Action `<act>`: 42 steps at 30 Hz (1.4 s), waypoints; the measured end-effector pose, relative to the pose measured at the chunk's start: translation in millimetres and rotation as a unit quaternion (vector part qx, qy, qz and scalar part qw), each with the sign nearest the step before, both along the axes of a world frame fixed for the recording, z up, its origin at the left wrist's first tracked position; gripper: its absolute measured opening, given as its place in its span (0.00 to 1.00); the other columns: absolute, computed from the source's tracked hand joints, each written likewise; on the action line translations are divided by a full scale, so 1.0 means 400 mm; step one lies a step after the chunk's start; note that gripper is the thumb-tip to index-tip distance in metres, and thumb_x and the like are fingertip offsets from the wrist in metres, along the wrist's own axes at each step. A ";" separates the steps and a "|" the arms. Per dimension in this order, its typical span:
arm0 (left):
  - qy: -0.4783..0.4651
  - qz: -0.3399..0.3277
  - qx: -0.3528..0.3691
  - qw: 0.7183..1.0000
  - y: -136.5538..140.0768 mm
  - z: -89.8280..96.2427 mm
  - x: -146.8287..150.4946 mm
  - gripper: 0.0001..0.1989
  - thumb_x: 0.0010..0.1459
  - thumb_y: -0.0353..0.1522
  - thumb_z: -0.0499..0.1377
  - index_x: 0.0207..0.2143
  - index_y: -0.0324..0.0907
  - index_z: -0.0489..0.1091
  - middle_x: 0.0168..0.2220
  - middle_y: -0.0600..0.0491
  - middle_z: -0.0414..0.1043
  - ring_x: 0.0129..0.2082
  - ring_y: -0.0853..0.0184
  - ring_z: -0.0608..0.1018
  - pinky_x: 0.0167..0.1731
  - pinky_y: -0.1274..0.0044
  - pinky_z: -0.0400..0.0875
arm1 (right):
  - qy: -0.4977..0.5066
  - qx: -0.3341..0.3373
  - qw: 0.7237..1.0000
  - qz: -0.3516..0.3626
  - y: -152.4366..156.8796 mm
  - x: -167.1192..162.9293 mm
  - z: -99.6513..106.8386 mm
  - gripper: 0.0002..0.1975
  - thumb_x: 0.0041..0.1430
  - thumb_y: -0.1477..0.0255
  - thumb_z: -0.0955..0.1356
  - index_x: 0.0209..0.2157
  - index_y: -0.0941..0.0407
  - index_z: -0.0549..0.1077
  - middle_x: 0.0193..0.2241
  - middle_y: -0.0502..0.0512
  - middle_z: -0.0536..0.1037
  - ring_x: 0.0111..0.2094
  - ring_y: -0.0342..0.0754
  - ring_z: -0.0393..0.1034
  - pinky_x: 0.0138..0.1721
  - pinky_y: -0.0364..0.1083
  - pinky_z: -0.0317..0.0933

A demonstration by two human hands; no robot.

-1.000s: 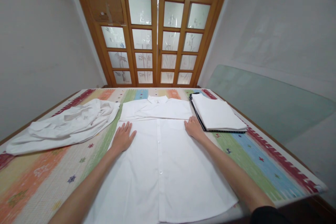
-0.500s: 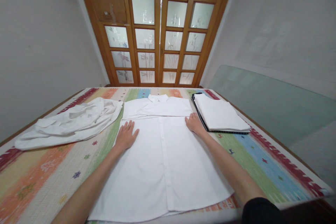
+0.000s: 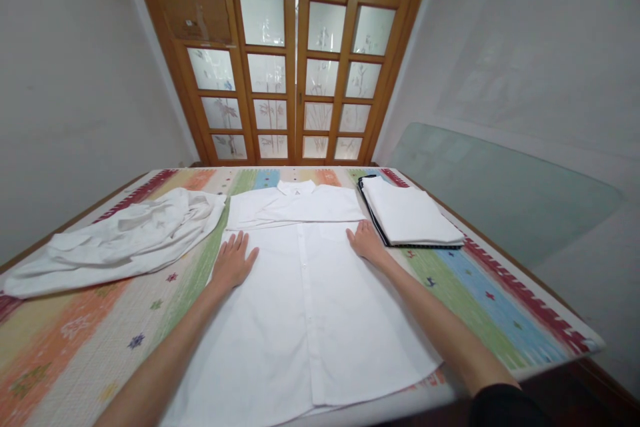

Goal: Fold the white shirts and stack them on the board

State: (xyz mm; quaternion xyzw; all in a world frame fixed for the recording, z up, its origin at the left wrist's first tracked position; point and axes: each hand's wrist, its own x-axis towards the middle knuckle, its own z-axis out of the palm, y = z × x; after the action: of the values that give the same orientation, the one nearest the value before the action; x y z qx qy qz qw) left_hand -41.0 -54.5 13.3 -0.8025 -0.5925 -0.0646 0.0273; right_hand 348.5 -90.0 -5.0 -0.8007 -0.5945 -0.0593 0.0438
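A white button-up shirt (image 3: 270,307) lies spread out front side up, its collar at the far end and its hem toward me. Its sleeves are folded across the chest below the collar. My left hand (image 3: 234,261) rests flat on the shirt's left edge, fingers spread. On the right edge, just below the folded sleeves, my right hand (image 3: 366,240) lies on the cloth with its fingers stretched forward. Both palms face down on the fabric and neither hand grips it.
A crumpled white garment (image 3: 125,233) lies to the left. At the right sits a folded stack of white cloth (image 3: 410,210) with dark fabric beneath. Everything rests on a colourful striped cover (image 3: 165,293). Wood-framed glass doors (image 3: 295,73) stand beyond, with walls on both sides.
The whole view has shifted slightly, so things appear a little further left. Both hands stay at about the same places on the shirt, which keeps its shape.
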 end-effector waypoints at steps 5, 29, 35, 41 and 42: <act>0.008 0.003 -0.004 1.000 -0.007 0.006 0.000 0.33 0.65 0.43 0.41 0.64 0.30 0.53 0.66 0.39 0.51 0.67 0.52 0.53 0.63 0.60 0.51 | -0.016 0.007 1.000 -0.011 -0.013 -0.014 0.021 0.35 0.67 0.62 0.55 0.59 0.81 0.56 0.60 0.82 0.59 0.64 0.61 0.52 0.62 0.53 0.45; -0.012 0.006 0.021 1.000 -0.014 -0.004 -0.002 0.32 0.64 0.43 0.43 0.63 0.32 0.57 0.65 0.39 0.54 0.66 0.53 0.55 0.63 0.60 0.52 | -0.037 0.028 0.999 0.016 0.088 -0.022 0.092 0.23 0.68 0.66 0.57 0.46 0.68 0.74 0.47 0.73 0.75 0.50 0.56 0.68 0.51 0.49 0.57; -0.019 0.000 0.038 0.999 -0.007 -0.019 -0.007 0.31 0.64 0.44 0.42 0.62 0.33 0.58 0.65 0.41 0.55 0.66 0.53 0.55 0.62 0.60 0.53 | 0.009 0.008 1.000 0.005 0.116 -0.001 0.084 0.26 0.68 0.65 0.56 0.52 0.73 0.68 0.53 0.76 0.70 0.56 0.58 0.63 0.55 0.48 0.53; -0.017 0.001 0.033 0.999 -0.010 -0.013 -0.006 0.31 0.65 0.43 0.43 0.63 0.31 0.57 0.65 0.39 0.55 0.66 0.53 0.55 0.62 0.61 0.52 | 0.033 -0.021 0.999 0.001 0.134 0.004 0.074 0.31 0.68 0.64 0.54 0.61 0.76 0.57 0.62 0.77 0.58 0.64 0.59 0.51 0.62 0.50 0.44; -0.016 0.001 0.031 0.999 -0.011 -0.011 -0.005 0.31 0.65 0.43 0.43 0.63 0.31 0.57 0.65 0.39 0.55 0.66 0.53 0.55 0.62 0.61 0.52 | 0.033 -0.025 0.999 0.001 0.131 0.000 0.068 0.32 0.68 0.63 0.54 0.61 0.77 0.56 0.62 0.78 0.56 0.64 0.60 0.50 0.63 0.52 0.42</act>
State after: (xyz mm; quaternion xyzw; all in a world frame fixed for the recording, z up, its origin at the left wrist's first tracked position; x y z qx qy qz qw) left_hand -42.9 -58.9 8.9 -0.7992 -0.5917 -0.0961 0.0431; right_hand 348.4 -37.6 22.3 -0.8022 -0.5952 -0.0175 0.0432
